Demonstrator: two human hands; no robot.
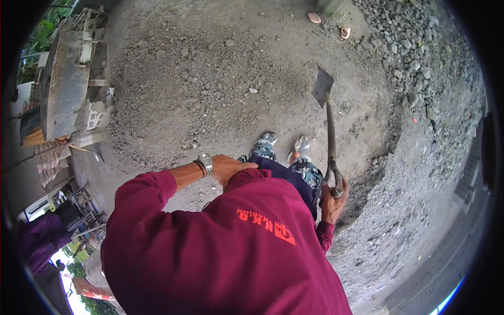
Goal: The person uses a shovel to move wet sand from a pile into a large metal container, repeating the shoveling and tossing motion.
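My right hand [334, 202] is wrapped round the grip of a shovel [331, 131]. Its long shaft runs forward from my right side, and the flat grey blade [322, 87] rests on the dirt ahead of my feet. At my waist, my left hand [229, 169] is closed on the front of my maroon shirt [210, 231], with its fingers partly hidden by the cloth. A metal watch [206, 163] sits on that wrist. Below the shirt show dark blue cloth and patterned trousers [308, 176].
Loose gravel [210, 79] covers the ground in front. A heap of stones and grey sand [415, 157] rises along the right. At the left stand a large rusty metal trough [65, 84] and clutter. Two small pale objects, one of them a shoe-like piece [345, 32], lie far ahead.
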